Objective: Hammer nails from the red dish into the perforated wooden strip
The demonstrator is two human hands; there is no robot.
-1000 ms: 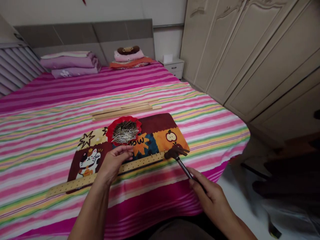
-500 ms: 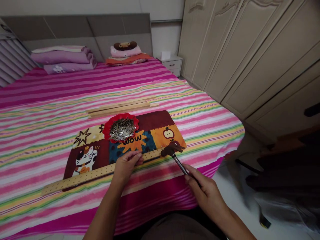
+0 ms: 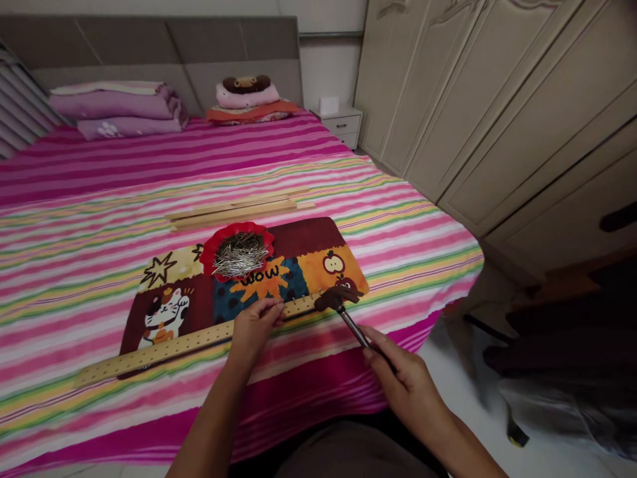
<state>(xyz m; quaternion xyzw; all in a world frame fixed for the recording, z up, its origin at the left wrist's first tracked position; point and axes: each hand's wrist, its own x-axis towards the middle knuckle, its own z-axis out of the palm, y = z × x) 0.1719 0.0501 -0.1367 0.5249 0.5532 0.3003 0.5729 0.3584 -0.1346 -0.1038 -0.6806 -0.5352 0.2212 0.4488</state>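
A long wooden strip (image 3: 164,350) studded with a row of nails lies along the front edge of a colourful cartoon mat (image 3: 308,242) on the striped bed. My left hand (image 3: 255,326) rests on the strip near its right part, fingers pinched together at a nail too small to see clearly. A small hammer (image 3: 343,309) is gripped by its handle in my right hand (image 3: 398,385), and its dark head rests at the strip's right end. A red dish (image 3: 237,251) heaped with thin metal nails sits on the mat just behind my left hand.
Several bare wooden strips (image 3: 239,211) lie further back on the striped bedspread (image 3: 99,199). Folded purple bedding (image 3: 114,109) and a pile with a plush toy (image 3: 246,96) sit by the headboard. A beige wardrobe (image 3: 497,99) stands right; the bed edge drops to the floor there.
My left hand has come back from the red dish to the nailed strip, fingers pinched. The hammer has hardly moved. The view has shifted slightly.
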